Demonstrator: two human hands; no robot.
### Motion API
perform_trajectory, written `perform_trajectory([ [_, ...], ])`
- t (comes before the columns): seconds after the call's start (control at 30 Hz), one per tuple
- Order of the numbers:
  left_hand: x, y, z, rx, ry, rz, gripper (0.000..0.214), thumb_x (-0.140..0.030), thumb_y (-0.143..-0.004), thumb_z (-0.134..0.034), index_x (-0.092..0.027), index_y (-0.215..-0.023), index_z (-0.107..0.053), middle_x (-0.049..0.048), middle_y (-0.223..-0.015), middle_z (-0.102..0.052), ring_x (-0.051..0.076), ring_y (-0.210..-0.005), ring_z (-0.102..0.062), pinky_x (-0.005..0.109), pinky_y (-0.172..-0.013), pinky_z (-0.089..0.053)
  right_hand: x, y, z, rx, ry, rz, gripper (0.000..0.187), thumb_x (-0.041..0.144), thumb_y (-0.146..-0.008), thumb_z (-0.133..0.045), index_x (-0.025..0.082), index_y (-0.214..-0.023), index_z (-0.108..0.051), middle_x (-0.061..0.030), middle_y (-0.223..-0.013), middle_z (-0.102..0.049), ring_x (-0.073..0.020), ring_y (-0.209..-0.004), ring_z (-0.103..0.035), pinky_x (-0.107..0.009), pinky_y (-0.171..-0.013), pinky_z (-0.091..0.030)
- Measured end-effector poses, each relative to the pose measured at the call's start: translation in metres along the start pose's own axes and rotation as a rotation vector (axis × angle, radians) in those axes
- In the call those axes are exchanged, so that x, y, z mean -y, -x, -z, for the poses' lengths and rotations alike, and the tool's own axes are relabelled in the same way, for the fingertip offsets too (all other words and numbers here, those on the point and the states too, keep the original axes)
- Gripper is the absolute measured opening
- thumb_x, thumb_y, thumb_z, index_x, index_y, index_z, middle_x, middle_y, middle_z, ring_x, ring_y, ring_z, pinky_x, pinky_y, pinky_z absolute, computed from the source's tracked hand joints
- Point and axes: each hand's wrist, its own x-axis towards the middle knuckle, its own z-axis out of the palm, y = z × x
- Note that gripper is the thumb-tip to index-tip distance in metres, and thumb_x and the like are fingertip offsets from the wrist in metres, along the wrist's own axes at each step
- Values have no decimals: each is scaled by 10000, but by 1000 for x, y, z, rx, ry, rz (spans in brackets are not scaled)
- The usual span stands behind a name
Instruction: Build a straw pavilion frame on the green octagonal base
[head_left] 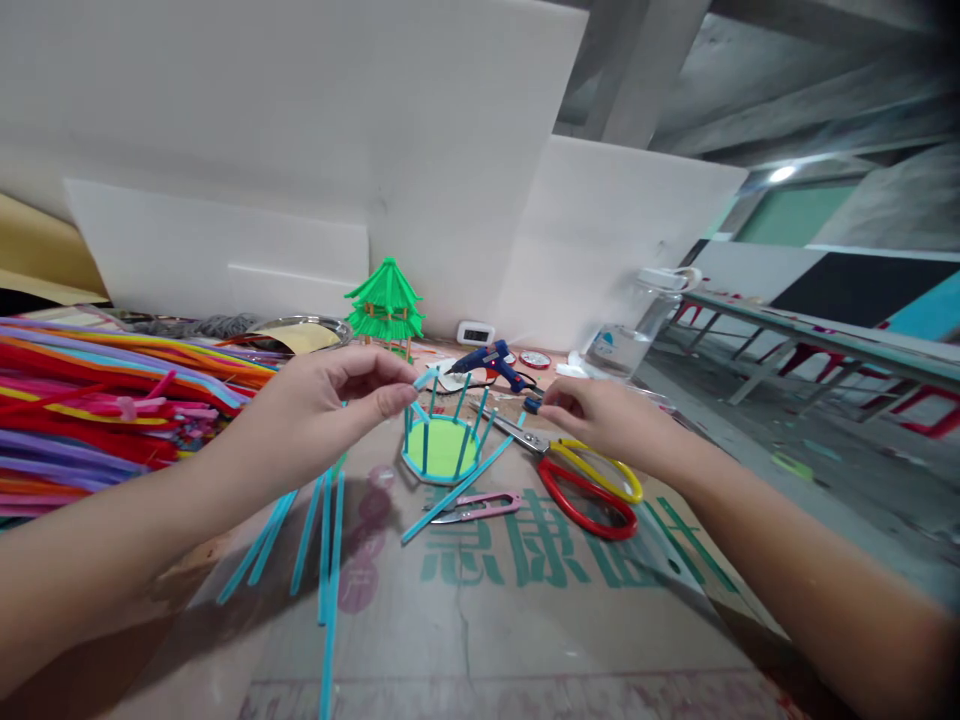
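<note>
My left hand (349, 395) pinches a short light-blue pipe cleaner piece (427, 377) above the rim of a small model. The model has a yellow-green base (442, 447) edged in blue, with several upright blue posts around it. My right hand (592, 412) is closed, fingers curled, just right of the model; a small dark-blue object (531, 405) shows at its fingertips, and whether it is held is unclear. Below that hand lie large scissors (589, 500) with one red and one yellow handle. A loose blue pipe cleaner (457, 490) crosses pink thread snips (480, 508).
Blue pipe cleaners (325, 550) lie front left, beside a big multicoloured pipe cleaner bundle (90, 400). Behind the model stand a green tiered pavilion (386, 305), a blue glue gun (491, 362) and a white digital clock (476, 332). A clear water bottle (626, 335) stands at right.
</note>
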Motion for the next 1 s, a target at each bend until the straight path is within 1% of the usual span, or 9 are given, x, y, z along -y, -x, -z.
perform_trajectory([
  [0.13, 32, -2, -8, -120, -70, -89, 244, -455, -979, -538, -216, -971, -587, 8, -885, -610, 170, -836, -584, 278, -745, -449, -9, -24, -11, -112, -141, -23, 362, 441, -950, -533, 208, -1194, -662, -101, -1096, -748, -255, -939, -691, -320, -749, -484],
  [0.23, 58, 0, -19, -168, -120, -11, 260, -456, -1009, -459, -209, -967, -530, 2, -859, -558, 169, -796, -532, 282, -738, -420, -17, -53, -25, -102, -211, -15, 485, 354, -922, -593, 176, -1373, -567, -137, -1326, -674, -269, -1158, -651, -340, -938, -490],
  [0.3, 69, 4, -26, -167, -163, -7, 246, -434, -1013, -443, -207, -946, -511, 5, -867, -548, 174, -807, -520, 283, -757, -413, -21, -73, -36, -82, -226, -16, 559, 366, -893, -644, 167, -1405, -537, -151, -1394, -630, -277, -1219, -622, -343, -992, -475],
  [0.37, 74, 8, -31, -152, -188, -4, 234, -417, -1014, -429, -208, -937, -497, 3, -859, -540, 174, -798, -512, 282, -753, -407, -20, -91, -47, -51, -246, -24, 598, 409, -860, -692, 158, -1383, -548, -155, -1377, -640, -281, -1197, -629, -337, -975, -483],
  [0.47, 73, 12, -34, -126, -193, 9, 228, -403, -1019, -410, -205, -946, -498, 1, -863, -550, 172, -806, -525, 287, -763, -409, -15, -110, -61, -11, -280, -71, 548, 436, -834, -717, 126, -1273, -609, -158, -1229, -712, -277, -1072, -671, -330, -886, -508],
  [0.63, 74, 14, -35, -78, -101, 42, 246, -409, -1034, -398, -201, -1008, -528, 15, -898, -597, 172, -834, -584, 305, -772, -439, -9, -122, -72, -45, -350, -215, 387, 338, -819, -713, 94, -1116, -667, -160, -1009, -754, -283, -928, -702, -326, -789, -515],
  [0.8, 75, 14, -40, 2, 175, 109, 248, -464, -1035, -412, -223, -1002, -461, -6, -801, -617, 161, -730, -649, 284, -666, -484, -12, -121, -54, -131, -513, -231, 324, 394, -894, -626, 105, -1021, -699, -140, -886, -760, -244, -806, -721, -304, -705, -532],
  [0.93, 72, 14, -42, 12, 197, 133, 240, -452, -1028, -428, -219, -983, -464, -12, -744, -630, 142, -654, -638, 247, -582, -468, -5, -102, -17, -191, -666, -145, 402, 409, -978, -483, 93, -1098, -701, -99, -735, -732, -192, -710, -714, -280, -675, -551],
  [1.0, 72, 14, -43, 14, 193, 129, 232, -439, -1025, -436, -216, -974, -467, -8, -737, -639, 136, -645, -638, 235, -570, -469, 3, -85, 2, -239, -783, -58, 373, 416, -933, -573, 114, -1101, -716, -69, -673, -715, -192, -696, -709, -281, -676, -549],
])
